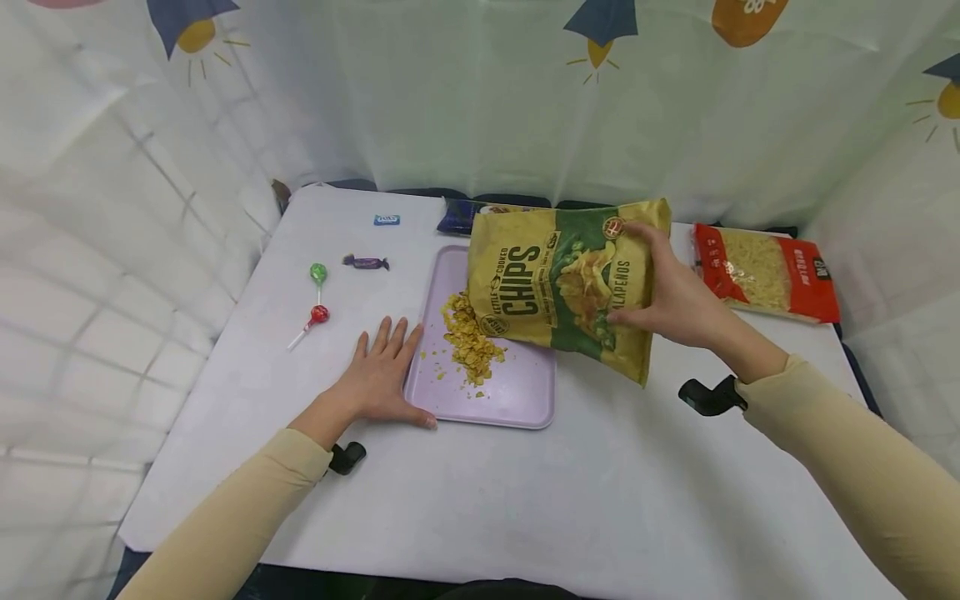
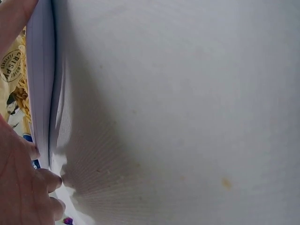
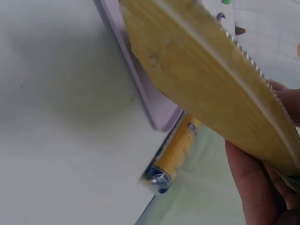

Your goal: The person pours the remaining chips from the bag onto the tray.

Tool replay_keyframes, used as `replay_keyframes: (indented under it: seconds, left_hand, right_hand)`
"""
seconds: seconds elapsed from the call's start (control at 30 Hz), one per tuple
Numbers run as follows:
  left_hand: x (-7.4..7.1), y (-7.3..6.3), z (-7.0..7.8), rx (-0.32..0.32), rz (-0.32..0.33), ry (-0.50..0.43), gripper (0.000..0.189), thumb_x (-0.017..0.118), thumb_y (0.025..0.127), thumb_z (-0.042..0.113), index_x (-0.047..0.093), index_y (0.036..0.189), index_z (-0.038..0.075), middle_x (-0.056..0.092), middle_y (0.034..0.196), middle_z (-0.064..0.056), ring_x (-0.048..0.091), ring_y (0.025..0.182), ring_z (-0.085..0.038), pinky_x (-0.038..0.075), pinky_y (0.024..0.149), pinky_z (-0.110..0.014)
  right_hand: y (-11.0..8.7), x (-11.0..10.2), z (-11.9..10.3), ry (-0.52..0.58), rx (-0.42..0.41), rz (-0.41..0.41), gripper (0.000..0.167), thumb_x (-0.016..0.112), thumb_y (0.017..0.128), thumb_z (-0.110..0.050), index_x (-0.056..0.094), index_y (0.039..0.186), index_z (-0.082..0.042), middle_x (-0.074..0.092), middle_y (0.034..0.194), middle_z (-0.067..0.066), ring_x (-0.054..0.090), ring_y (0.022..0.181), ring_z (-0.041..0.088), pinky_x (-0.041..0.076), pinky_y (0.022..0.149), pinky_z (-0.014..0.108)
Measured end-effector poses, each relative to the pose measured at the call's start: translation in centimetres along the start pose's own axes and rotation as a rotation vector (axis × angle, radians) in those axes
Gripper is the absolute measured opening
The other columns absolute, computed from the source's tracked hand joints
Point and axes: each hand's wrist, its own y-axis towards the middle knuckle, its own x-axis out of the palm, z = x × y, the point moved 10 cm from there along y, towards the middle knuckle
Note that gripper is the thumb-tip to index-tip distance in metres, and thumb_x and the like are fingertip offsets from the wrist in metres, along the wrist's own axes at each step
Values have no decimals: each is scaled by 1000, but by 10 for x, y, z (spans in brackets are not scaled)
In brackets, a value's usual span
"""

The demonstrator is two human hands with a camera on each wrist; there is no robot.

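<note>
My right hand [image 1: 678,304] grips the right end of a yellow and green chip bag [image 1: 525,279], thumb across its front. The bag is tilted on its side over a lilac tray [image 1: 517,404], its left end low by a heap of broken chips [image 1: 472,342]. In the right wrist view the bag's crimped side seam [image 3: 234,42] shows, with fingers around the end. My left hand [image 1: 384,379] lies spread at the tray's left edge, fingers straight. Seen from the left wrist, its fingertips [image 2: 49,180] are right by the tray's side wall [image 2: 41,70].
Behind the bag lies a blue and yellow packet [image 1: 457,218], partly hidden. A red packet of noodles [image 1: 765,271] is at the back right. On the left lie a green lollipop [image 1: 318,273], a red lollipop [image 1: 319,315], a purple wrapped candy [image 1: 366,262] and a small blue candy [image 1: 387,220].
</note>
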Motion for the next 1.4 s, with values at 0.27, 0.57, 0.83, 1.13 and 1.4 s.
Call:
replay_keyframes:
  seconds: [0.27, 0.57, 0.83, 1.13, 1.4]
  left_hand:
    - [1, 0, -1, 2, 3, 4, 147, 82, 60, 77, 7, 165, 5, -1, 171, -26, -9, 157, -49, -1, 120, -74]
    - [0, -1, -1, 5, 7, 12, 148, 81, 61, 78, 6, 165, 5, -3, 171, -25, -10, 157, -49, -2, 120, -73]
    - [0, -1, -1, 10, 18, 22, 146, 80, 61, 79, 7, 165, 6, -3, 171, -24, -10, 157, -48, -1, 121, -73]
    - [-1, 0, -1, 3, 14, 15, 146, 79, 62, 79, 5, 165, 8, -4, 171, -24, -12, 157, -47, -2, 121, -72]
    - [0, -1, -2, -3, 5, 13, 146, 80, 62, 78, 5, 165, 7, -4, 171, -24, -12, 157, -48, -2, 121, -72]
  right_hand:
    - [-6, -6, -18, 21, -31, -38, 111, 87, 81, -13, 10, 161, -23, 53, 120, 20, 63, 99, 32, 58, 72, 31]
    - [-14, -14, -35, 47, -29, -82, 110, 89, 81, -17, 14, 161, -24, 47, 133, 15, 60, 105, 28, 54, 77, 22]
    - [-20, -13, -42, 88, -33, -173, 108, 88, 81, -15, 16, 160, -29, 46, 134, 11, 57, 108, 25, 55, 79, 21]
    - [-18, -4, -35, 132, -31, -213, 106, 87, 83, -13, 15, 160, -26, 46, 133, 11, 60, 103, 24, 56, 79, 23]
    - [-9, -6, -39, 1, -55, -115, 110, 88, 81, -16, 13, 161, -19, 52, 122, 16, 60, 97, 26, 52, 75, 23]
